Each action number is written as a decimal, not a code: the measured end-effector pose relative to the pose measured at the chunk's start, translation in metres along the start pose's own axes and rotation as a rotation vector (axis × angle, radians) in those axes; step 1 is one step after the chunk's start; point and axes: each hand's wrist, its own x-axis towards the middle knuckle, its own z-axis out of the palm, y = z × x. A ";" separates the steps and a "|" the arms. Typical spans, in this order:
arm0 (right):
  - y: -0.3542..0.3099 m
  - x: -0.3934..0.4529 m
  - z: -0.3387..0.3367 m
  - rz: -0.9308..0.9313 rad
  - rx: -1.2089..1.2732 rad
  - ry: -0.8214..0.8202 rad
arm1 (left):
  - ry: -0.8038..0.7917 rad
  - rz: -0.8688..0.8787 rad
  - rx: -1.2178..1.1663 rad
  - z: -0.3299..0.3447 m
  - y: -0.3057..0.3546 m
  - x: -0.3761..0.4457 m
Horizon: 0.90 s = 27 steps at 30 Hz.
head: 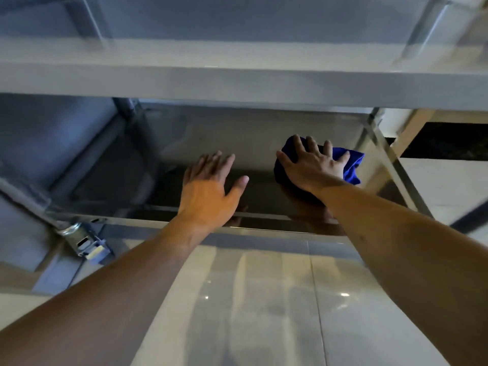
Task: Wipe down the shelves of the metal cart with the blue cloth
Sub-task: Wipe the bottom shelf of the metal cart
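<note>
I look down at the metal cart's bottom shelf (264, 196), a shiny steel surface that mirrors my arms. My right hand (313, 165) presses flat on the bunched blue cloth (351, 165) on the right half of that shelf, with its fingers spread over the cloth. My left hand (211, 188) lies flat on the bare steel to the left of the cloth, fingers straight, holding nothing. The upper shelf (237, 83) juts out above both hands and hides the rear of the bottom shelf.
A caster wheel with its bracket (84, 239) sits at the cart's front left corner. Upright steel posts (388, 165) stand at the right corners. Glossy pale floor tiles (264, 299) lie in front of the cart, and a dark floor patch (449, 141) shows at the far right.
</note>
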 end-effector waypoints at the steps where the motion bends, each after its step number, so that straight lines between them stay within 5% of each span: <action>1: -0.018 0.004 0.004 -0.031 0.001 0.001 | 0.001 -0.002 0.024 -0.005 -0.012 -0.001; 7: -0.125 0.021 0.028 -0.177 0.027 0.012 | 0.101 -0.141 0.076 -0.029 -0.100 -0.014; 12: -0.216 0.018 0.042 -0.328 0.036 0.001 | 0.328 -0.344 -0.233 -0.036 -0.129 -0.023; 17: -0.288 0.006 0.050 -0.518 -0.023 -0.052 | 0.449 -0.353 -0.386 -0.036 -0.126 -0.021; 22: -0.291 0.005 0.044 -0.601 -0.025 -0.093 | 0.473 -0.411 -0.413 -0.037 -0.125 -0.017; 27: -0.240 0.015 0.031 -0.502 0.011 -0.060 | 0.354 -0.285 -0.171 -0.033 -0.115 -0.012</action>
